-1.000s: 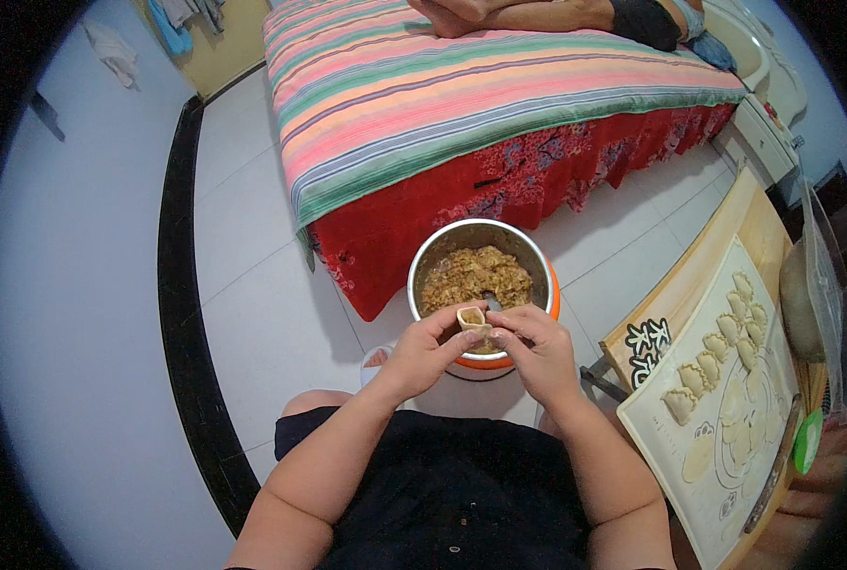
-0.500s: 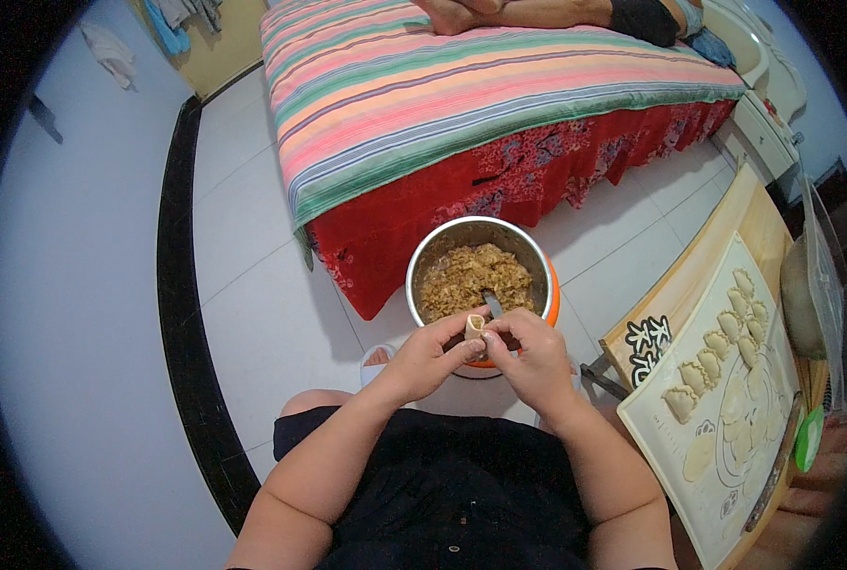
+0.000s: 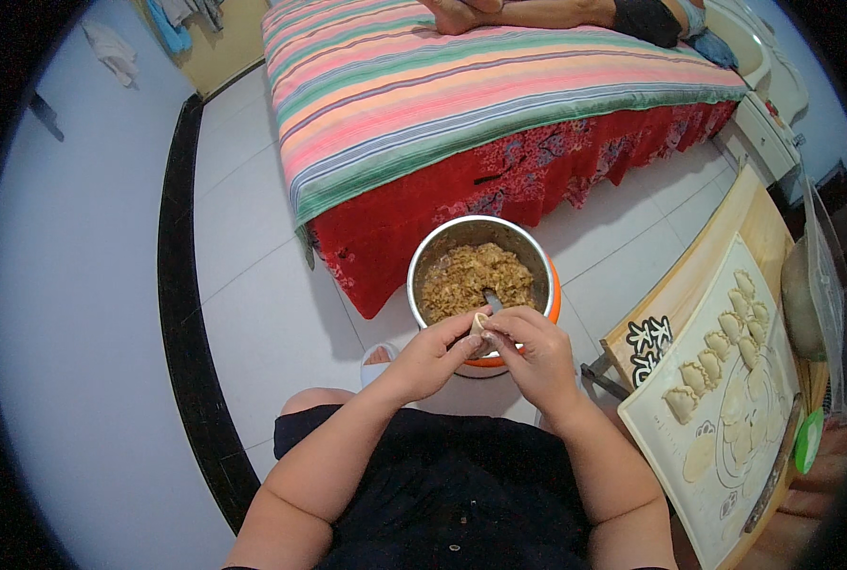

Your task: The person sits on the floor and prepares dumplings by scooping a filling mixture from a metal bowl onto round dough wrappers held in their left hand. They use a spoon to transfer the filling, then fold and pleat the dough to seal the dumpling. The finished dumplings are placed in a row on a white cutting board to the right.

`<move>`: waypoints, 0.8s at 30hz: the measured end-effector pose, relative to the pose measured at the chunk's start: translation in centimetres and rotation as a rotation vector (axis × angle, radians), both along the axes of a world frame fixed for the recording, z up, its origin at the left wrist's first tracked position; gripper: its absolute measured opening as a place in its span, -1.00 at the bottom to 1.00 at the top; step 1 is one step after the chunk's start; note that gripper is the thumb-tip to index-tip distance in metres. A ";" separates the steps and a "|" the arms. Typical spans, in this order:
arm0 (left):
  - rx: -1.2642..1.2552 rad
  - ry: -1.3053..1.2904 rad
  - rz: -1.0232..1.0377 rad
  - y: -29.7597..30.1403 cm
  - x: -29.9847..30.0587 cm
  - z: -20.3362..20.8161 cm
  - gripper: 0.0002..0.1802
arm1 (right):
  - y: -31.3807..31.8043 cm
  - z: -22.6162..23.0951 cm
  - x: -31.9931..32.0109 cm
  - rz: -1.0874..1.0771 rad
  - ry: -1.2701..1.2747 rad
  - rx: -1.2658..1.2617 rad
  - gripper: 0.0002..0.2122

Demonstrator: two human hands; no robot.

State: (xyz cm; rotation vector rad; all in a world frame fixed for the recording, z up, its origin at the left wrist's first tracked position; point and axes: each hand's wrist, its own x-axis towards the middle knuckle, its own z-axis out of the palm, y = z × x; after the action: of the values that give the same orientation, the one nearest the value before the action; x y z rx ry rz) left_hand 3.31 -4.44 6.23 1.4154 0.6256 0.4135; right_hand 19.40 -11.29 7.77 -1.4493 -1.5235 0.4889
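Note:
A partly folded dumpling (image 3: 479,325) is held between both hands, above the near rim of a steel bowl (image 3: 420,285). My left hand (image 3: 432,357) cups it from the left with bent fingers. The fingertips of my right hand (image 3: 535,353) pinch its edge from the other side. Brown minced filling (image 3: 471,275) fills much of the bowl, and a metal utensil (image 3: 493,300) stands in it, its lower end covered by filling. Under the bowl shows something orange (image 3: 555,294). My fingers hide part of the dumpling.
At my right, a wooden table (image 3: 727,223) carries a white mat (image 3: 666,456) with rows of finished dumplings (image 3: 711,363), flat dough wrappers (image 3: 742,418) and a rolling pin (image 3: 771,489). Ahead is a bed (image 3: 395,104) with a striped cover, where a person's legs (image 3: 537,13) rest.
The dumpling's open top has narrowed as the right fingers press its edge closer together. Both hands stay in nearly the same place over the bowl's near rim.

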 end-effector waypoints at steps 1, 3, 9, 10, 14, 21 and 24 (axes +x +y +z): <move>0.022 0.003 -0.007 0.0 0.0 -0.2 -0.55 | 0.0 0.1 0.0 -0.003 -0.014 0.008 -0.84; 0.065 0.009 -0.021 0.1 -0.1 -0.4 -0.55 | 0.1 0.4 -0.1 -0.010 -0.041 0.023 -0.84; -0.023 0.013 0.013 -0.1 0.2 -0.1 -0.58 | 0.0 -0.3 -0.8 -0.078 0.066 0.002 -0.81; -0.033 0.009 0.023 -0.2 0.3 -0.1 -0.59 | -0.1 -0.2 -0.8 -0.082 0.093 -0.011 -0.81; -0.089 -0.007 0.067 -0.1 0.3 -0.1 -0.61 | -0.1 0.4 -0.7 -0.084 0.109 -0.037 -0.78; 0.019 0.040 0.075 -0.2 0.4 -0.1 -0.61 | 0.0 0.1 -0.2 -0.058 0.207 -0.117 -0.75; 0.175 0.086 0.034 -0.3 0.3 -0.1 -0.60 | 0.2 0.3 -0.4 -0.064 0.283 -0.207 -0.78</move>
State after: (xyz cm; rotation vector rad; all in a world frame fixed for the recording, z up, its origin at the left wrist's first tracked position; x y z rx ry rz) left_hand 3.64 -4.78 6.08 1.5979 0.6972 0.4442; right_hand 18.96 -11.11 8.04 -1.5082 -1.2265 0.7966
